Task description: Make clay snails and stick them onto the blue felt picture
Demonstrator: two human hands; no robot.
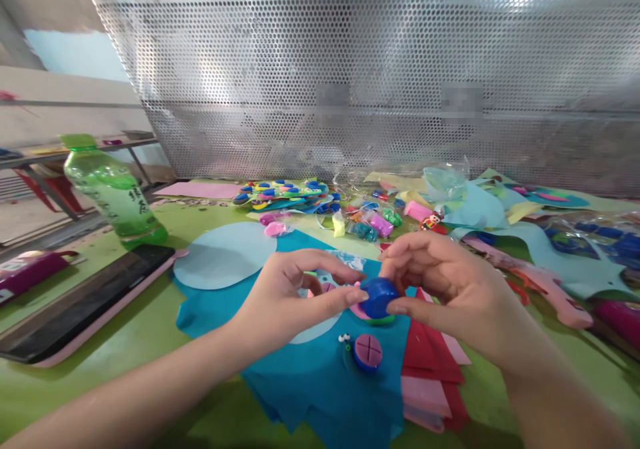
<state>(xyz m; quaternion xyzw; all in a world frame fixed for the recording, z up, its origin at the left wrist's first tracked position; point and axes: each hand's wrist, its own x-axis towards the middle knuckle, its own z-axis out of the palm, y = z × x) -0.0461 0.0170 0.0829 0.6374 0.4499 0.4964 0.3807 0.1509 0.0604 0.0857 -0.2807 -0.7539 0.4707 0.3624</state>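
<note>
Head view: the left hand (295, 296) and the right hand (450, 289) meet around a rounded blue clay piece (379, 298), each pinching it from its own side with thumb and fingers. Pink and green edges show right below the piece; whether they are joined to it, I cannot tell. The piece is above a bright blue sheet (320, 396) spread on the green-topped bench (170, 389), with a pale round cutout (316, 330) partly hidden under the left hand.

Just nearer the wearer, on the bright blue sheet, lies a small clay snail (369, 351) with a pink, cross-scored disc rimmed in blue and a pair of googly eyes (344, 338) at its left. Red sheets (435, 356) and pink ones stick out at the sheet's right edge, below the right hand. A light blue oval cutout (227, 254) overlaps its far left corner.

Farther left are a phone (90, 299) with a dark screen and pink case, and a green drink bottle (113, 192) standing behind it. Beyond the hands lie bagged lumps of coloured clay (381, 226), a cartoon figurine (430, 222) and a stack of clay-dotted cutouts (285, 194). Wavy pale blue offcuts (545, 249) cover the far right, and a perforated metal panel (350, 69) rises along the back.
</note>
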